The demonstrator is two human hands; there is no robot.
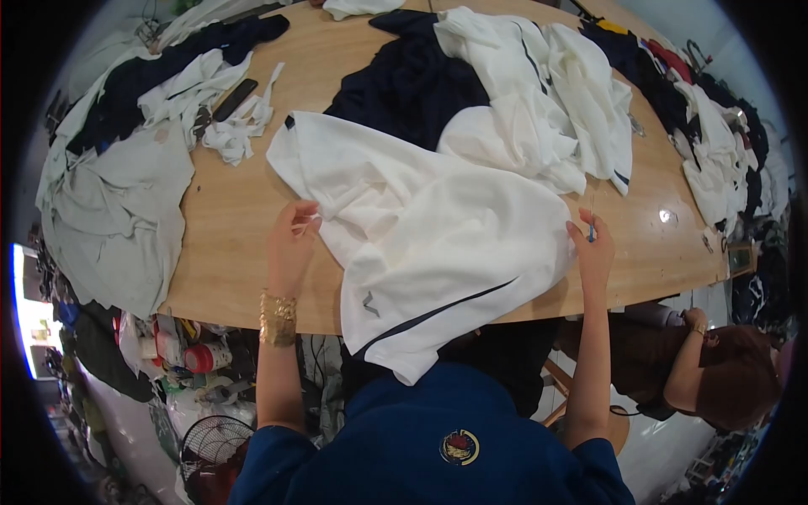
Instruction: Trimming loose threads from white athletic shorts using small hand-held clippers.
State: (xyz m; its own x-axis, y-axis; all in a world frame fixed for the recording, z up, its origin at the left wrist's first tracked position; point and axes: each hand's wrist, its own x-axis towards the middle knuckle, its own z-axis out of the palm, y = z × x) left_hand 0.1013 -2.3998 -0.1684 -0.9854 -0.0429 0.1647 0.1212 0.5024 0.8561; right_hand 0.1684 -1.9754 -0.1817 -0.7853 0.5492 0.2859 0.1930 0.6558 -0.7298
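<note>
A white garment (471, 210) with a dark stripe and a small grey mark lies spread in front of me, its lower end hanging over the table's near edge. My left hand (296, 231) is beside the garment's left edge, its fingers curled toward the thumb; what they hold, if anything, is too small to make out. At the garment's right edge, my right hand (596, 248) is closed on small blue-handled snips (592, 231), the thin tips pointing away from me. Beyond the garment lie a dark navy garment (404, 88) and more white garments (513, 126).
Piled cloth (126, 210) covers the table's left end, near white scraps (244, 126) and a dark oblong object (235, 100). More garments (711, 151) lie along the right side. A fan (215, 446) stands below left. Another person's arm (686, 370) shows at lower right.
</note>
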